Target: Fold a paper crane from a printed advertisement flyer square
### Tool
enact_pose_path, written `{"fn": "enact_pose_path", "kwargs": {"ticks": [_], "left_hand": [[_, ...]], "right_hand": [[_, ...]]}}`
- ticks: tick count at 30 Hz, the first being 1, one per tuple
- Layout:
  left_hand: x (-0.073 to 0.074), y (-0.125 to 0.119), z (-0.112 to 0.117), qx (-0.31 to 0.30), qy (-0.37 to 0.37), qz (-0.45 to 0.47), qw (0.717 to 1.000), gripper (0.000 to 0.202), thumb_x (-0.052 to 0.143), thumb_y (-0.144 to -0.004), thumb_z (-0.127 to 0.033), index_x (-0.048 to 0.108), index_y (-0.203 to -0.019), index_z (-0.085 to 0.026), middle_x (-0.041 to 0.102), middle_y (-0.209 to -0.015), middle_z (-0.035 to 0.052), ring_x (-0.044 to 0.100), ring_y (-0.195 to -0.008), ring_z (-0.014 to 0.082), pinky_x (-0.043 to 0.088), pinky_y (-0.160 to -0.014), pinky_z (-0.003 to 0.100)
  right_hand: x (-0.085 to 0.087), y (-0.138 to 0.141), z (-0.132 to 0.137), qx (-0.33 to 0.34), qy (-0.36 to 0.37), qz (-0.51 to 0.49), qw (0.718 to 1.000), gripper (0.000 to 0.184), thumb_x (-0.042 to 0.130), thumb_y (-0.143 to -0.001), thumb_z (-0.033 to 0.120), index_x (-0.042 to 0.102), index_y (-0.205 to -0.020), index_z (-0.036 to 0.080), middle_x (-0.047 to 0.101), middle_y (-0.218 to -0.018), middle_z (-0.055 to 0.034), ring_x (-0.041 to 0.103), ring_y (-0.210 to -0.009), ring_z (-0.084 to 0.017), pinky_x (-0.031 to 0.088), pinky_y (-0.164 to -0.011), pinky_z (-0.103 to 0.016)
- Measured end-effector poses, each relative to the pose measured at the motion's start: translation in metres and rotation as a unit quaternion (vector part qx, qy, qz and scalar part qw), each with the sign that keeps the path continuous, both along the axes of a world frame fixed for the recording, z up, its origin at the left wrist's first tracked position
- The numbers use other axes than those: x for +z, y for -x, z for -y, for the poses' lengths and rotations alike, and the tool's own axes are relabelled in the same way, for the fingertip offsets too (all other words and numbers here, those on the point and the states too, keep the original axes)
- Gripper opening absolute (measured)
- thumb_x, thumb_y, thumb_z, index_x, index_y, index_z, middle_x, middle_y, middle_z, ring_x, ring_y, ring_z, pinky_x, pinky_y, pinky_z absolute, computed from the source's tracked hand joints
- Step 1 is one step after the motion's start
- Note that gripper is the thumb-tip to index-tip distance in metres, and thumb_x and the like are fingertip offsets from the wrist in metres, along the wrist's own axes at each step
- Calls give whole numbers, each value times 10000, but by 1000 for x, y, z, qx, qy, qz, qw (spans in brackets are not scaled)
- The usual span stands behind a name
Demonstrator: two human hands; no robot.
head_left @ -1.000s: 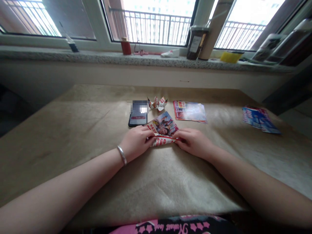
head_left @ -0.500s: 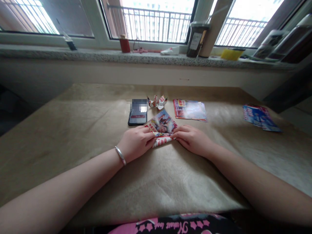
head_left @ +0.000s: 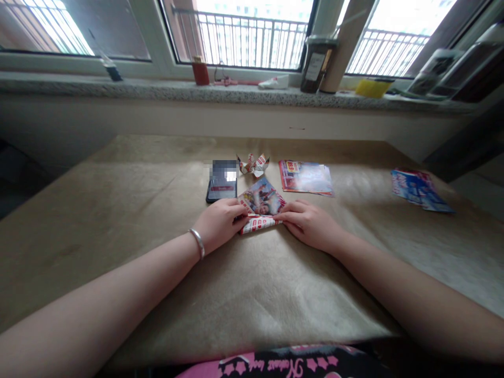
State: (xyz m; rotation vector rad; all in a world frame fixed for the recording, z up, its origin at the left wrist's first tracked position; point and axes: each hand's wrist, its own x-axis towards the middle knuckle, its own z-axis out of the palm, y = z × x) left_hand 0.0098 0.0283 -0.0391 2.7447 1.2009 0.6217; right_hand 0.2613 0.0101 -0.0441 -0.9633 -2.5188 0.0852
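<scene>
A colourful printed paper (head_left: pixel 260 202), partly folded, lies on the tan table cover (head_left: pixel 252 294) in the middle. My left hand (head_left: pixel 218 223) pinches its near left edge, fingers curled on the fold. My right hand (head_left: pixel 309 223) presses the near right edge, fingers closed on the paper. A silver bracelet (head_left: pixel 197 242) sits on my left wrist. A phone (head_left: pixel 221 185) lies just beyond my left hand. A small folded paper figure (head_left: pixel 254 164) stands behind the sheet.
A stack of printed leaflets (head_left: pixel 305 177) lies to the right of the folded figure, and more leaflets (head_left: pixel 419 190) lie at the far right. The windowsill (head_left: pixel 157 90) holds a red cup (head_left: pixel 200 73), a dark jar (head_left: pixel 313 65) and a yellow object (head_left: pixel 372 86).
The near edge of the paper has been folded up into a narrower strip, and both hands have shifted slightly farther from me along it.
</scene>
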Motion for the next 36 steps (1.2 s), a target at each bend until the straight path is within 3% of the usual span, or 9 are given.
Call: {"fn": "enact_pose_path", "kwargs": {"ticks": [16,30,36], "left_hand": [[-5,-3,-3,26,-9,2,1000,119,571,-833,-247,658,-805,-171,590,-766,26,540,-659,124,427,-618,224],[-4,-4,-1,59,18,-5,998,103,595,-819,-259,646,-848,-174,594,-801,23,560,-708,144,445,-652,244],[-3,-3,-3,17,12,-13,1000,171,547,-862,-266,682,-834,-165,623,-846,51,587,-747,153,475,-697,262]], "right_hand": [[-2,-3,-1,-13,-16,25,999,221,505,-887,234,713,-958,212,677,-918,-57,570,-852,-184,488,-752,-310],[-4,-4,-3,-7,-22,10,1000,214,517,-889,233,720,-955,228,678,-905,-56,570,-845,-169,477,-750,-291],[-4,-5,-2,-9,-24,13,1000,218,517,-887,221,718,-971,234,678,-906,-55,568,-845,-164,472,-749,-285]]}}
